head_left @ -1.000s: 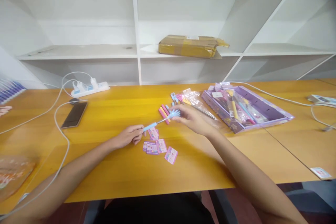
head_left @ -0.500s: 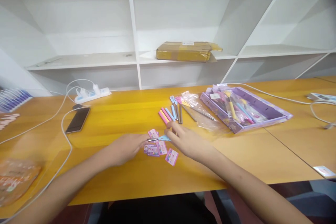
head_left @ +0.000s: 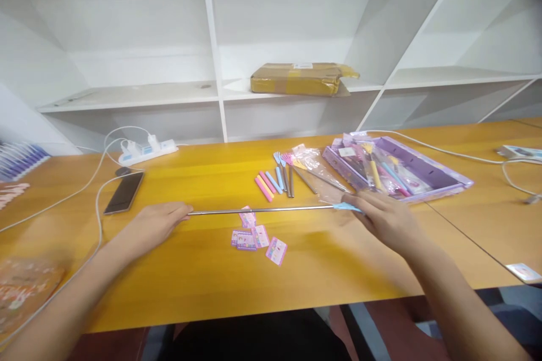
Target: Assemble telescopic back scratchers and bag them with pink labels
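A long thin metal rod (head_left: 262, 210) stretches level between my two hands above the table. My left hand (head_left: 163, 223) pinches its left end. Closed around the blue piece (head_left: 347, 207) at the rod's other end is my right hand (head_left: 381, 217). Beneath and just in front of the rod lie several small pink and purple cards (head_left: 259, 236). Behind it are several pink, yellow and blue tubes (head_left: 266, 185). Beside these are short metal rods with blue, pink and yellow fork-like heads (head_left: 287, 159), next to clear plastic wrapping (head_left: 317, 166).
A purple tray (head_left: 423, 166) with wrapped items is at the right. At the left are a phone (head_left: 124, 192), a power strip (head_left: 148, 151) with cables, pens (head_left: 21, 161) and an orange package (head_left: 29, 290). A taped cardboard box (head_left: 296, 79) sits on the shelf.
My hands have moved far apart, left hand to the left and right hand to the right. The metal rod between them is now much longer, with its blue end carried rightward.
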`<state>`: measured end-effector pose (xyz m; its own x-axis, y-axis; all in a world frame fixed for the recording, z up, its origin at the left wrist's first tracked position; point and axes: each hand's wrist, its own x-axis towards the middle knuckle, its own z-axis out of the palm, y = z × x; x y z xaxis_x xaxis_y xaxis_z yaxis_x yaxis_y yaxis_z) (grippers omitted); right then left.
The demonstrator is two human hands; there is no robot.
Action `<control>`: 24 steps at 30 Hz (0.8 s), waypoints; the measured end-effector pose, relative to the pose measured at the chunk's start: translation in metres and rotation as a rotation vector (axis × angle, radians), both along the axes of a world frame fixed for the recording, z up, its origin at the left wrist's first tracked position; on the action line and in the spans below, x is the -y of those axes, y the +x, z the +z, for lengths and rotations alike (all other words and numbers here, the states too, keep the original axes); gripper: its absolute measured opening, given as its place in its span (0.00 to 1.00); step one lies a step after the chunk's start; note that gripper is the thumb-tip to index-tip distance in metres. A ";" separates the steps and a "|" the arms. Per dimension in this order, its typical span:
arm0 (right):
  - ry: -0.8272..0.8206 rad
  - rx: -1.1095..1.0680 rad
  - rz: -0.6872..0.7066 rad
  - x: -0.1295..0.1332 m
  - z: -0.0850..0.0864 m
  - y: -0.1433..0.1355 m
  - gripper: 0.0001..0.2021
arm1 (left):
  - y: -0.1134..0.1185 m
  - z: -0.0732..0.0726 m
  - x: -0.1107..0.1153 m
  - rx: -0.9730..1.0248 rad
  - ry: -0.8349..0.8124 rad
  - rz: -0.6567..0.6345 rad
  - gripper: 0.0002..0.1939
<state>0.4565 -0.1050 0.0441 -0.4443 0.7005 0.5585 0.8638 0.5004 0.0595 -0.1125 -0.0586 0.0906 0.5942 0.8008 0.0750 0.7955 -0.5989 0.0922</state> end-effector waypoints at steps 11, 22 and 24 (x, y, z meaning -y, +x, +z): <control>-0.154 -0.060 -0.090 0.012 -0.008 0.025 0.13 | -0.026 -0.008 0.011 0.043 0.048 -0.053 0.17; -0.181 -0.140 -0.374 0.025 -0.021 0.070 0.10 | -0.076 -0.018 0.010 -0.015 0.106 0.033 0.17; -0.228 -0.172 -0.404 0.028 -0.024 0.074 0.10 | -0.080 -0.024 0.008 -0.008 0.131 0.026 0.19</control>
